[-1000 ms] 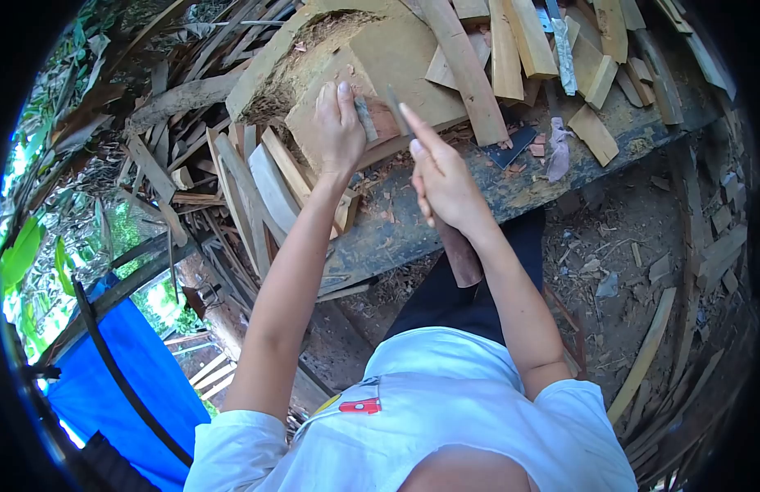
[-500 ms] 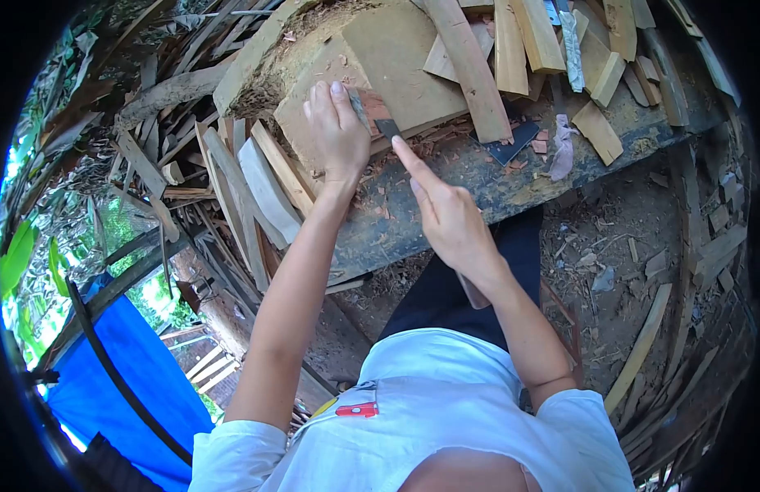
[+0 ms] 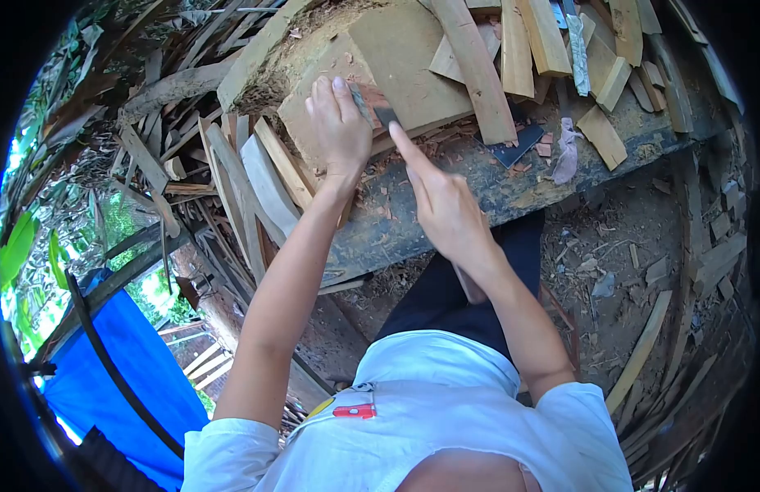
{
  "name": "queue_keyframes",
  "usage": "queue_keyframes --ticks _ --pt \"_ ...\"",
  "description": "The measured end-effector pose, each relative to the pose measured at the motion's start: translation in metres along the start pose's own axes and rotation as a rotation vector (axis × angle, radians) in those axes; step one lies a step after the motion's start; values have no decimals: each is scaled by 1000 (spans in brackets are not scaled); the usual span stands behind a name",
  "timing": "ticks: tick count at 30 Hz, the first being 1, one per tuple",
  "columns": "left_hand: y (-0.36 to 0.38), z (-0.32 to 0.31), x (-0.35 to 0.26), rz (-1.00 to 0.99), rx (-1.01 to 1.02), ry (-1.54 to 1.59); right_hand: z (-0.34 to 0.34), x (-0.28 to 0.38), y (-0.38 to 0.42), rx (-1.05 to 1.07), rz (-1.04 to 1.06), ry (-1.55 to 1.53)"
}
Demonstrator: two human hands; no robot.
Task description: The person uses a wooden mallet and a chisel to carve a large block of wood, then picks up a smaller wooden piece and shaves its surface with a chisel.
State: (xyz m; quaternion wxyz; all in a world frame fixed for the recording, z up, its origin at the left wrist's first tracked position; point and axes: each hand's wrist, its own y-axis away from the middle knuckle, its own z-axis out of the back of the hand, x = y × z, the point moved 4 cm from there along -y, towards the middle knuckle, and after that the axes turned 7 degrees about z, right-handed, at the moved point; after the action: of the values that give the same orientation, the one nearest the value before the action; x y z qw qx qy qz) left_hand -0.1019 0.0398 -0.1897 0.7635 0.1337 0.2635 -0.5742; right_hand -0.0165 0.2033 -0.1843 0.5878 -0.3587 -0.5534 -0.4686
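Observation:
My left hand (image 3: 339, 123) is closed on a small reddish wood piece (image 3: 372, 97), bracing it on a thick pale wood block (image 3: 318, 90). My right hand (image 3: 450, 205) grips a long-handled carving knife (image 3: 386, 117), its index finger stretched along toward the dark blade. The knife's blade meets the near right side of the reddish piece. Its handle end shows beneath my right wrist. How the left fingertips wrap the piece is partly hidden.
A dark, worn bench plank (image 3: 380, 234) runs below the block, strewn with reddish chips. Several wood offcuts (image 3: 544, 41) lie at upper right, near a dark flat plate (image 3: 515, 146) and a pinkish rag (image 3: 567, 152). Slats stack at left; a blue tarp (image 3: 122, 369) hangs lower left.
My right hand and the knife have moved slightly up and forward along the reddish piece. My left hand still holds it in nearly the same place. The view has shifted a little.

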Motion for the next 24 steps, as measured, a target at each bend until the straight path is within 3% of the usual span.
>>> queue_keyframes --ticks 3,5,7,9,15,21,24 --pt "-2 -2 -2 -74 -67 -7 3 6 6 -12 -3 -77" --pt "4 1 -6 -107 -121 -1 8 9 -22 94 -84 -54" --pt "-1 2 -6 0 -15 -18 -1 -2 -24 88 -75 -40" --pt "-4 -1 -4 -44 -25 -12 0 2 -7 -25 49 -8" --pt "-5 0 -7 -81 -81 4 9 6 -25 53 35 -52" --pt "-1 -1 -1 -73 -70 4 2 2 -18 -74 123 -71" --pt "-3 1 -6 -83 -75 8 1 -1 -23 -30 53 3"
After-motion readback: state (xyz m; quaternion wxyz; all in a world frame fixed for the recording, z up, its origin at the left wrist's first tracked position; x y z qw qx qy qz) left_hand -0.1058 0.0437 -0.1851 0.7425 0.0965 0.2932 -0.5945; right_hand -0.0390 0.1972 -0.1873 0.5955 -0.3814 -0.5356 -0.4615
